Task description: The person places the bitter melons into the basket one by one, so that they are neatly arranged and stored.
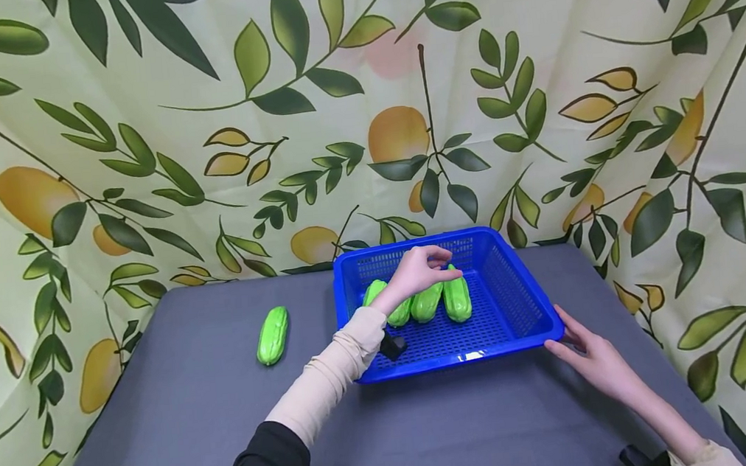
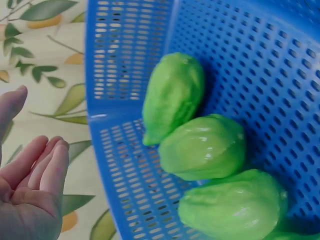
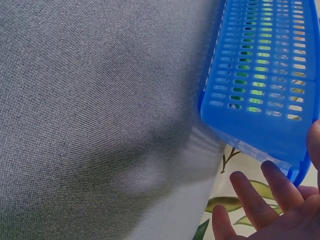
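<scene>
A blue perforated plastic basket [image 1: 513, 280] stands toward the back of the table. Several glossy, bright green, ridged gourd-like vegetables [image 1: 457, 301] lie side by side inside it; three show plainly in the left wrist view, one of them a gourd [image 2: 202, 147] in the middle. My left hand [image 1: 419, 272] hovers over them, fingers loosely bent and thumb apart, with nothing held. The left forearm covers part of the basket's left side. At the basket's front right corner my right hand [image 1: 587, 357] holds the rim between thumb and fingers. Another green gourd [image 1: 272, 336] lies outside, to the left.
Grey cloth covers the table [image 1: 182, 412]. Behind it and along both sides hangs a curtain [image 1: 224, 201] printed with leaves and orange fruit. A small black object [image 1: 392, 346], partly hidden, shows by the left wrist.
</scene>
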A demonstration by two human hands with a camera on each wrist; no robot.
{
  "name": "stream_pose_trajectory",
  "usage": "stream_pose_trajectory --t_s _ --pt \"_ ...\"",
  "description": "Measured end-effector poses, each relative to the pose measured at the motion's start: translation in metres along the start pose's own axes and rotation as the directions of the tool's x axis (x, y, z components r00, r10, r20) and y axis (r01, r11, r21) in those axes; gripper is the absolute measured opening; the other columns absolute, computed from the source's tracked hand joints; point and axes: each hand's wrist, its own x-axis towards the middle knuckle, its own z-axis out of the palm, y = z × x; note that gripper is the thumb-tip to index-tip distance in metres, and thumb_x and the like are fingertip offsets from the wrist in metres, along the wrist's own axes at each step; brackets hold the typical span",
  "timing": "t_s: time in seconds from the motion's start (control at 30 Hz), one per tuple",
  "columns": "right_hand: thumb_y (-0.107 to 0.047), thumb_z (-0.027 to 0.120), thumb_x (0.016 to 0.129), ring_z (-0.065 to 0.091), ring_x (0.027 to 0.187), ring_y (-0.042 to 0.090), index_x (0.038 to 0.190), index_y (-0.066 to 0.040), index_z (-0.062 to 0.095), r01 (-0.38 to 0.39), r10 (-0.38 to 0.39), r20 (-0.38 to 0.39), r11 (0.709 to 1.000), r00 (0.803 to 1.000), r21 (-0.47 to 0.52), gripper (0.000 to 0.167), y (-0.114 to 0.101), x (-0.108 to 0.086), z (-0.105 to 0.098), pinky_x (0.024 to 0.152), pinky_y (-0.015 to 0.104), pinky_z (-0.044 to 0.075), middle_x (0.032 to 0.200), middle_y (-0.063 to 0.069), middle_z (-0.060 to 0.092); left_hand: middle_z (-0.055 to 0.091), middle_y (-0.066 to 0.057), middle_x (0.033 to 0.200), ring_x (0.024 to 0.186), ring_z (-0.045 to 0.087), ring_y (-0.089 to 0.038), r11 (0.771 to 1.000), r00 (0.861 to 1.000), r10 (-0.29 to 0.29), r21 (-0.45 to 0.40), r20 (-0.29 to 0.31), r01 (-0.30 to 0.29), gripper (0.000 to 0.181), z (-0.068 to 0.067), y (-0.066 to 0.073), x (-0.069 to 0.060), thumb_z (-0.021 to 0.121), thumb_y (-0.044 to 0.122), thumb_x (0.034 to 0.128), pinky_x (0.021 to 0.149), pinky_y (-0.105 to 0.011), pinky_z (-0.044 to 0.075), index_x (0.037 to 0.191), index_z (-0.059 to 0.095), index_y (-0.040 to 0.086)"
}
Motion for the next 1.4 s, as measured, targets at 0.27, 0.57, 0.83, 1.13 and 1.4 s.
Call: stream_pose_trajectory --t_s 0.27,0.57,0.83,1.13,1.4 --pt "-0.029 0.056 0.096 0.057 0.112 0.048 0.148 0.005 0.021 -0.009 0.009 -0.001 1.0 1.0 -0.011 0.071 0.0 0.0 -0.001 0.088 0.056 0.048 0.126 0.033 0.054 0.064 -0.011 0.124 0.114 0.062 -0.025 0.999 1.0 0.008 -0.049 -0.018 -0.009 0.042 0.0 0.003 -0.006 0.076 0.02 0.0806 0.089 -0.02 0.052 0.118 0.064 0.003" --pt "-0.029 0.055 0.096 0.057 0.111 0.048 0.147 0.006 0.021 -0.017 0.017 0.012 1.0 1.0 -0.013 0.071 -0.003 -0.002 -0.001 0.088 0.057 0.048 0.126 0.034 0.054 0.063 -0.013 0.124 0.115 0.061 -0.026 0.984 0.998 0.042 -0.174 -0.05 -0.05 0.039 -0.02 0.004 -0.025 0.074 0.016 0.0823 0.092 -0.021 0.051 0.118 0.064 0.003" --pt "-0.029 0.054 0.097 0.056 0.112 0.049 0.147 0.006 0.02 -0.014 0.014 0.013 1.0 1.0 -0.017 0.071 -0.002 0.0 -0.001 0.088 0.057 0.047 0.127 0.034 0.053 0.061 -0.013 0.128 0.118 0.06 -0.023 0.974 0.997 0.045 -0.219 -0.059 -0.057 0.041 -0.029 0.002 -0.035 0.072 0.015 0.0836 0.095 -0.021 0.049 0.121 0.062 0.002" --pt "-0.029 0.054 0.097 0.057 0.111 0.048 0.147 0.006 0.02 -0.008 0.008 0.019 1.0 1.0 -0.013 0.07 -0.002 0.0 0.003 0.088 0.056 0.048 0.125 0.034 0.054 0.059 -0.015 0.129 0.119 0.059 -0.024 0.954 0.995 0.075 -0.284 -0.072 -0.093 0.043 -0.036 -0.001 -0.054 0.071 0.014 0.0849 0.096 -0.023 0.049 0.124 0.059 -0.001" --pt "-0.028 0.055 0.097 0.057 0.111 0.048 0.147 0.006 0.021 -0.008 0.008 0.012 1.0 1.0 -0.016 0.07 -0.002 0.0 0.001 0.088 0.057 0.047 0.124 0.034 0.055 0.061 -0.017 0.127 0.119 0.059 -0.026 0.944 0.99 0.092 -0.307 -0.107 -0.121 0.041 -0.045 -0.001 -0.073 0.07 0.009 0.0846 0.097 -0.028 0.049 0.122 0.059 -0.002"
